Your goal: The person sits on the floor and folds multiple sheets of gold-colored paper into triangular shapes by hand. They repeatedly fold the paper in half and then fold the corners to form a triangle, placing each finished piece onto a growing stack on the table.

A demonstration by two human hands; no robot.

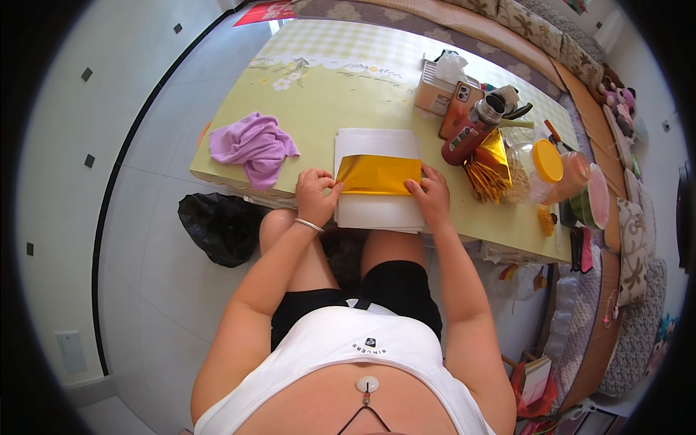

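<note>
A shiny gold foil sheet, looking like a flat folded rectangle, lies across a stack of white paper at the near edge of the table. Its left end is pinched between the thumb and fingers of my left hand, and a bangle circles that wrist. At the opposite end, my right hand grips the foil with the thumb on top. Some fingertips are hidden behind the foil's edges. To the right stands a bundle of gold foil pieces, apart from my right hand.
A crumpled purple cloth lies left on the table. At right stand an open dark red flask, a phone, a tissue box, a yellow-lidded jar and a cut watermelon. A black plastic bag sits below the left edge.
</note>
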